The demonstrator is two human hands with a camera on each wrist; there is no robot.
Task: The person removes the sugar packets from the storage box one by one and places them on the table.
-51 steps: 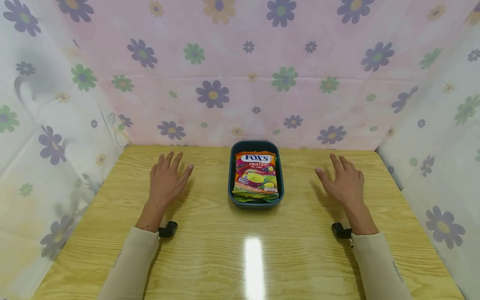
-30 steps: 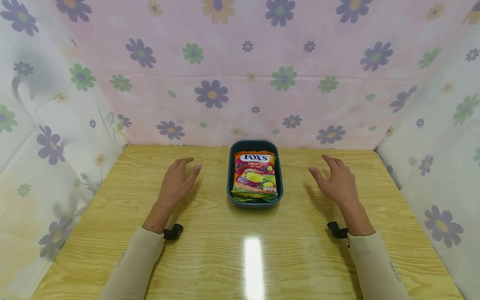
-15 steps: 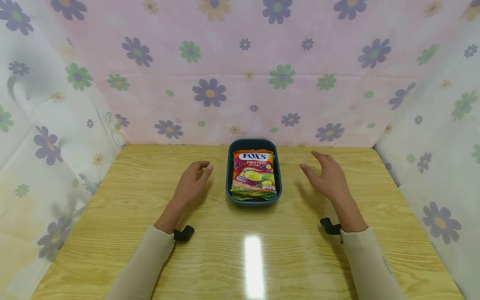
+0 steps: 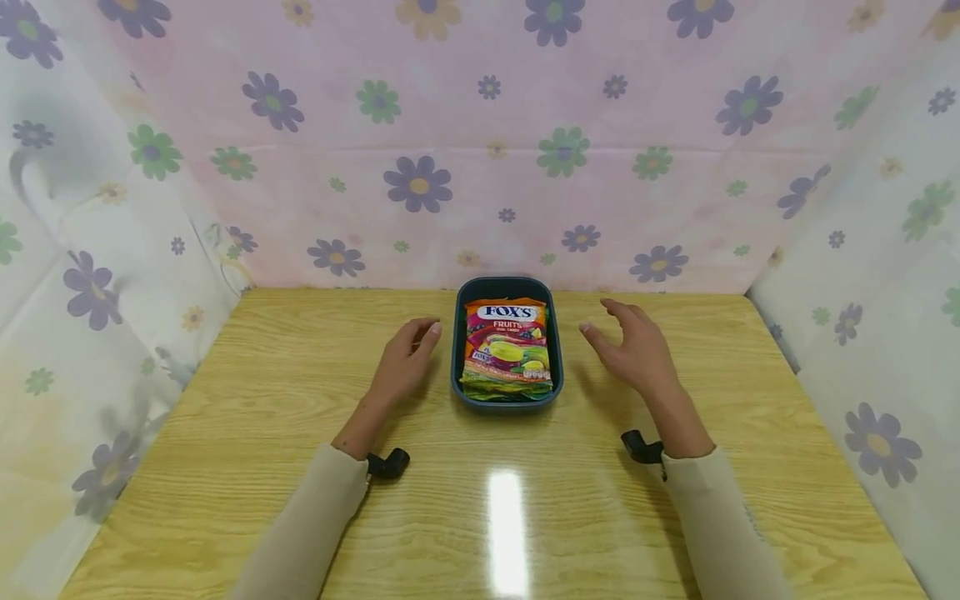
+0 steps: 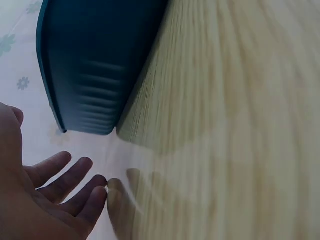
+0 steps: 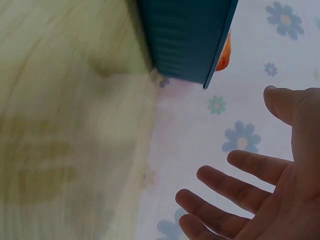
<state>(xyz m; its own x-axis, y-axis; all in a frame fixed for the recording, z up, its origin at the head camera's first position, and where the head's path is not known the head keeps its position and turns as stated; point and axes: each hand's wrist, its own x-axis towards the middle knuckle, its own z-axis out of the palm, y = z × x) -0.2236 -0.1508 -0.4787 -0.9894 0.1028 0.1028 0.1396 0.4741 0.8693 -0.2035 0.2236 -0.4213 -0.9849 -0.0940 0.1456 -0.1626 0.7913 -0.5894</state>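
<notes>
A dark teal plastic bin (image 4: 507, 406) stands on the table, its ribbed side wall filling the top of both wrist views. Inside lies a bag of Fox's fruit candy (image 4: 507, 350), face up, with greenish wrapping showing under its lower end. My left hand (image 4: 405, 360) hovers just left of the bin, its fingers relaxed and apart from the wall. On the other side my right hand (image 4: 636, 350) is held with thumb and fingers spread, a bit farther from the bin. Neither hand holds anything.
The wood-grain table (image 4: 300, 358) carries a bright light reflection near its front. A flowered pink cloth (image 4: 480, 183) hangs behind its back edge, with flowered white cloth on both sides. A black camera mount (image 4: 388, 463) sits at each wrist.
Both hands have moved inward toward the bin, the left one rightward and the right one leftward. The bin and candy bag stay in place; the head view has shifted slightly.
</notes>
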